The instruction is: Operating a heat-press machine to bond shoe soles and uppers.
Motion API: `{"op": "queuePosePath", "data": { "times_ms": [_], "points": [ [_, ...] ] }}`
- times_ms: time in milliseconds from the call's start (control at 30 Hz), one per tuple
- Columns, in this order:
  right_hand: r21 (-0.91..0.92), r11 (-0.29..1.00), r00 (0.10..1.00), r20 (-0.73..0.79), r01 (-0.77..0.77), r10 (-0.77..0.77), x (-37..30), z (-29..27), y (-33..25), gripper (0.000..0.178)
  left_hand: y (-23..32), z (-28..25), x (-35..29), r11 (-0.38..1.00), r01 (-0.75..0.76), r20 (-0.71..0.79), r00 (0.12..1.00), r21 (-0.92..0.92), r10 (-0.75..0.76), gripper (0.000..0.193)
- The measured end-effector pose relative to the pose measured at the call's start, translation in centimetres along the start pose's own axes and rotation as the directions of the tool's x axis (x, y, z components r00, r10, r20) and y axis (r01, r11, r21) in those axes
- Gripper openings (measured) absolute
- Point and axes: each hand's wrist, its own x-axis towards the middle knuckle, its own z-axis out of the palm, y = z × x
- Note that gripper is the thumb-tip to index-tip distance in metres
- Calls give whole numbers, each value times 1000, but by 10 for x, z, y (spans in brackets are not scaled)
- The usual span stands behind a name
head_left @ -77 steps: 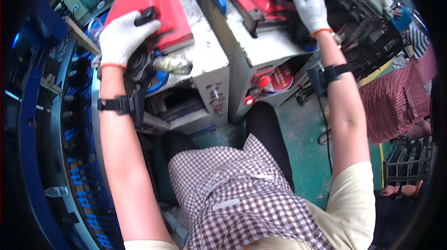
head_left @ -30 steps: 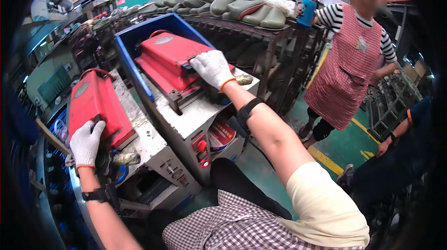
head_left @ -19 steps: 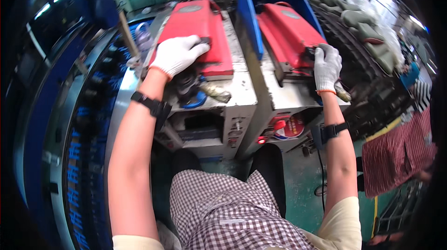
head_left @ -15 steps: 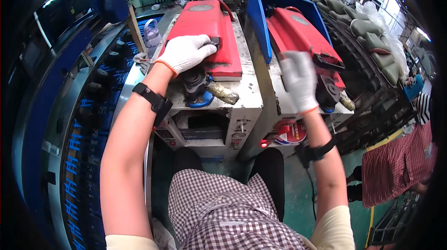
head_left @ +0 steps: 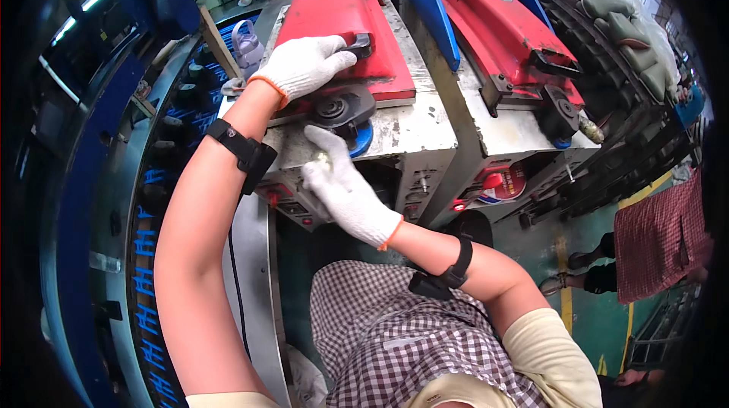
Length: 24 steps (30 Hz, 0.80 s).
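Observation:
My left hand [head_left: 304,66], in a white knit glove, is closed around the black handle [head_left: 363,45] at the front of a red machine lid [head_left: 326,9]. Below it sits a black rotating clamp [head_left: 342,107] above a blue round base [head_left: 361,141]. At the front left of this clamp, my gloved right hand [head_left: 345,195] is curled around a yellowish wrapped lever [head_left: 322,158], mostly hidden by the fingers. The lid lies down on its white machine body [head_left: 429,123].
To the right stands a second red-lidded machine [head_left: 501,25] with a blue guard [head_left: 429,9] and its own black clamp [head_left: 560,113]. A rack of green-grey padded pieces [head_left: 607,13] runs along the far right. A lilac bottle [head_left: 245,45] stands at left; another person's checked apron [head_left: 661,233] shows at right.
My right hand has crossed from the right machine to the left machine's lever. That lever has swung from pointing right to pointing front left. My left hand still grips the handle.

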Motion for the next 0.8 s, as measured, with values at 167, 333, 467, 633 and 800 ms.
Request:
{"op": "queuePosePath", "data": {
  "times_ms": [167, 333, 467, 633, 800],
  "points": [
    [-299, 952, 932, 320, -68, 167, 20, -14, -29, 77, -4, -24, 22, 990, -103, 84, 992, 93, 95, 46],
    [-416, 889, 933, 358, 190, -32, 30, -76, -68, 41, 6, -83, 37, 992, -99, 21, 995, 75, 97, 39],
    [-426, 890, 958, 283, 163, -41, 102, -102, -67, 38, -18, -117, 43, 919, -312, -461, 796, 242, 392, 41],
    [-863, 503, 997, -4, -39, 71, 225, -128, -14, 95, -15, -117, 52, 817, -294, -620, 539, 496, 570, 46],
    [-920, 366, 957, -31, -140, 287, 269, -92, 0, 127, -14, -110, 40, 788, -204, -664, 441, 582, 604, 65]
  ]
}}
